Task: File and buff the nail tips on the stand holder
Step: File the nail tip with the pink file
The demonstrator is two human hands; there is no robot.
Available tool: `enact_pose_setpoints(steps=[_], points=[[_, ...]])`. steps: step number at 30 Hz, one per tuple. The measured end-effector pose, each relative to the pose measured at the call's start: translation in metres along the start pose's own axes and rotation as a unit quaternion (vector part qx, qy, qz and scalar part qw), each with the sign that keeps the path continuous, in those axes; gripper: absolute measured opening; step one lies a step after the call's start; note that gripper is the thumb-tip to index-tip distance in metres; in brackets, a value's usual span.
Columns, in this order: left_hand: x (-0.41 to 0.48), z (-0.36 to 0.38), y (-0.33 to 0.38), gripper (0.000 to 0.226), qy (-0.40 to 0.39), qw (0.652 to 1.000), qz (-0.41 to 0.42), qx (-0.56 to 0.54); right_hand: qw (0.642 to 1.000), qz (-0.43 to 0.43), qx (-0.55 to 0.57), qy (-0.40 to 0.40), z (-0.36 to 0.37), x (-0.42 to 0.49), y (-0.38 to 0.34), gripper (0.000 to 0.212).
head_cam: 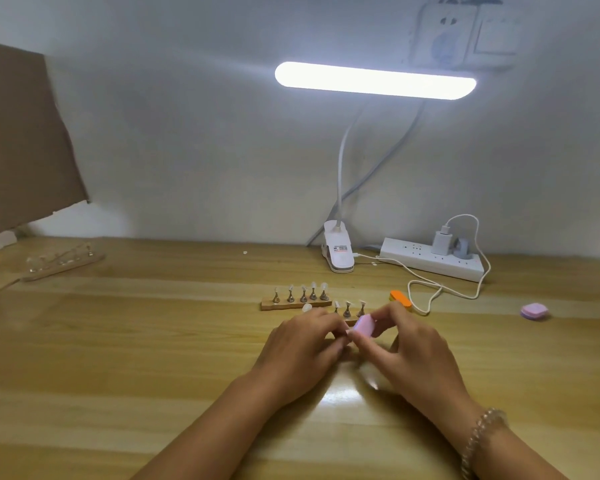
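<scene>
Closest to me, a bead bracelet (482, 434) sat on the right wrist. Both hands were low over the wooden table (118, 358), almost touching each other. The right hand (416, 344) pinched a pink buffer block (364, 325) between thumb and fingers. The left hand (302, 344) had its fingers curled, with the tips right at the end of the block, but I could not tell if they held anything. Just behind the hands stood a wooden stand holder (352, 320) with three nail tips (361, 303) showing on little metal posts; the hands hid the rest of it. A second stand holder (284, 304) with five tips stood just behind and to the left. One loose nail tip (307, 307) lay between the two. An orange nail file (400, 299) lay just past the right hand, beside a white cable (426, 289). Another pink block (534, 310) lay far off to the right. Farther back were the lamp's clip base (338, 249) and a white power strip (430, 259) with a charger (442, 242) plugged in. A third holder (63, 261) looked blurry at the far left, below a sheet of cardboard (25, 133). The lamp's light bar (374, 80) glowed high above.
</scene>
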State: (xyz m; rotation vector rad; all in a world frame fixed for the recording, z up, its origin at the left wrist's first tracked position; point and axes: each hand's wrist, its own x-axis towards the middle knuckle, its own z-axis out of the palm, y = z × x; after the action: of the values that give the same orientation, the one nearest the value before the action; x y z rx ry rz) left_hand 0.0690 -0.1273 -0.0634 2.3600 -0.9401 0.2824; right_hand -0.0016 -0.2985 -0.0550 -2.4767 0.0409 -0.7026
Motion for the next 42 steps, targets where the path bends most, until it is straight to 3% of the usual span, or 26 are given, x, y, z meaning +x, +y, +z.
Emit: enact_pose_setpoints(steps=[5, 9, 13, 16, 20, 24, 28, 32, 36, 40, 42], points=[[-0.002, 0.0, -0.002, 0.012, 0.006, 1.0, 0.001, -0.016, 0.998, -0.054, -0.024, -0.033, 0.003, -0.006, -0.004, 0.032], [-0.001, 0.001, -0.002, 0.007, 0.019, 1.0, 0.002, -0.01, 1.0, -0.001, -0.023, -0.005, 0.001, -0.001, 0.002, 0.034], [0.0, 0.0, -0.004, 0.008, 0.014, 0.999, -0.002, -0.033, 0.998, -0.046, -0.039, -0.022, 0.002, -0.004, -0.001, 0.034], [0.001, 0.002, -0.005, 0.009, 0.018, 0.999, -0.002, -0.042, 0.999, -0.005, -0.047, 0.004, 0.001, 0.0, 0.002, 0.036], [0.001, 0.001, -0.006, 0.01, 0.012, 0.998, -0.011, -0.054, 0.998, -0.043, -0.031, -0.03, 0.002, -0.004, 0.001, 0.037], [0.001, 0.002, -0.005, 0.009, 0.016, 0.999, -0.013, -0.048, 1.0, 0.001, -0.023, -0.002, 0.0, 0.0, 0.005, 0.034], [0.001, 0.002, -0.006, 0.01, 0.01, 0.999, -0.016, -0.043, 0.997, -0.059, -0.029, -0.044, 0.003, -0.006, -0.001, 0.034], [0.001, 0.002, -0.006, 0.008, 0.015, 0.999, -0.012, -0.039, 0.999, -0.003, -0.033, -0.007, 0.001, 0.002, 0.007, 0.038], [0.001, 0.002, -0.006, 0.006, 0.016, 0.999, -0.009, -0.047, 0.998, -0.03, -0.016, -0.061, 0.003, -0.001, 0.008, 0.038], [0.002, 0.003, -0.008, 0.007, 0.01, 0.999, -0.012, -0.047, 1.0, 0.011, 0.024, -0.008, 0.001, 0.002, 0.009, 0.04], [0.002, 0.003, -0.008, 0.007, 0.008, 0.999, -0.01, -0.045, 1.0, -0.01, 0.016, -0.002, 0.002, -0.001, 0.005, 0.04]])
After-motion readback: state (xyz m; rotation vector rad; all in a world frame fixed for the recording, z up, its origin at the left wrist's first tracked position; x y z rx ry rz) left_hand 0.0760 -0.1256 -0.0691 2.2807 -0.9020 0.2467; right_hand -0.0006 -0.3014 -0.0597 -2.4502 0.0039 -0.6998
